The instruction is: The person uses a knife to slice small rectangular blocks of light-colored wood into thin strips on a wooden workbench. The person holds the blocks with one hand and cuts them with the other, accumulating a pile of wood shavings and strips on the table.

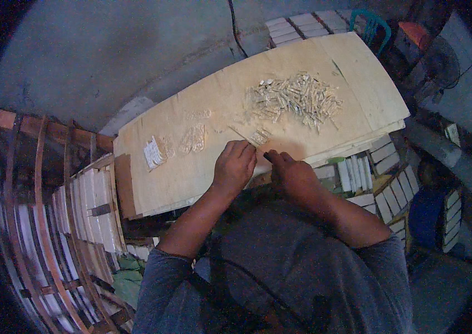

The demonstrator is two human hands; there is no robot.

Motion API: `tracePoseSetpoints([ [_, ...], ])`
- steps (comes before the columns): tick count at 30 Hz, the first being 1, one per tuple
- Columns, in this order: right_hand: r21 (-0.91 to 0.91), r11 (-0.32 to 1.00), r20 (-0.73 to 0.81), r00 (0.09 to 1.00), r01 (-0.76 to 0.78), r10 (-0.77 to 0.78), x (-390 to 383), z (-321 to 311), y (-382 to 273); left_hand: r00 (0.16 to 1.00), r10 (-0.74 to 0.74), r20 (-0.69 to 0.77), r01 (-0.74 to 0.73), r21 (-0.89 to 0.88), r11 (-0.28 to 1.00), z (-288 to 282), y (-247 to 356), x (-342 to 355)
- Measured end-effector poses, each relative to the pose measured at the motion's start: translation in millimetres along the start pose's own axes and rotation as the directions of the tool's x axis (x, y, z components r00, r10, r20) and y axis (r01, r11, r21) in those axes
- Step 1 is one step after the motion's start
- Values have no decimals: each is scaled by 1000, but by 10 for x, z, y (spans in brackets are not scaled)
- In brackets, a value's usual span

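Note:
Near the board's front edge, my left hand [236, 164] is closed round a thin pale stick [240, 133], which points up and to the left out of the fingers. Just to the right, my right hand [293, 171] is wrapped round a small dark-handled tool [268, 157]; its working end is too blurred to make out. A small patch of short pale pieces [260, 136] lies on the board just beyond my fingers. Farther off is a large loose heap of similar short pale pieces [301, 99].
The work surface is a pale wooden board [219, 89]. On its left lie a white ribbed bundle [152, 154] and flat patterned pale pieces [192, 138]. A wooden slatted rack [41, 150] stands left. White boxes [394, 192] and a teal chair [370, 26] are at right.

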State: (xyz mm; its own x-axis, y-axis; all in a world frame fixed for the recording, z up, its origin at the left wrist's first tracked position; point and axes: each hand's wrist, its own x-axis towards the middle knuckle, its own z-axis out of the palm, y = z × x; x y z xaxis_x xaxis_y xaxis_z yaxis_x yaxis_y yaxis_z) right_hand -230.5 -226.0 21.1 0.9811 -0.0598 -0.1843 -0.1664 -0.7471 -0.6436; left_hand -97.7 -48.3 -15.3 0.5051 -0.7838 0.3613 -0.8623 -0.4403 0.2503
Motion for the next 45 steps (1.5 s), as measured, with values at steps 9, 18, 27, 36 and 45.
tracePoseSetpoints([
  [9, 48, 997, -85, 994, -66, 70, -248, 46, 511, 993, -108, -47, 102, -120, 988, 79, 44, -32],
  [18, 137, 990, -285, 959, 36, 5, -246, -9, 454, 976, -165, -141, 119, -287, 950, 182, -53, -24],
  [27, 92, 996, -167, 985, -19, 34, -250, 337, 420, 966, -160, -205, 83, -339, 937, 220, -90, 12],
  [36, 100, 995, -223, 974, -5, 27, -318, 226, 254, 927, -271, -258, 153, -398, 904, 245, -160, -77],
  [45, 62, 998, -216, 976, -25, 38, -320, 295, 253, 952, -305, -42, 239, -523, 818, 411, -370, -496],
])
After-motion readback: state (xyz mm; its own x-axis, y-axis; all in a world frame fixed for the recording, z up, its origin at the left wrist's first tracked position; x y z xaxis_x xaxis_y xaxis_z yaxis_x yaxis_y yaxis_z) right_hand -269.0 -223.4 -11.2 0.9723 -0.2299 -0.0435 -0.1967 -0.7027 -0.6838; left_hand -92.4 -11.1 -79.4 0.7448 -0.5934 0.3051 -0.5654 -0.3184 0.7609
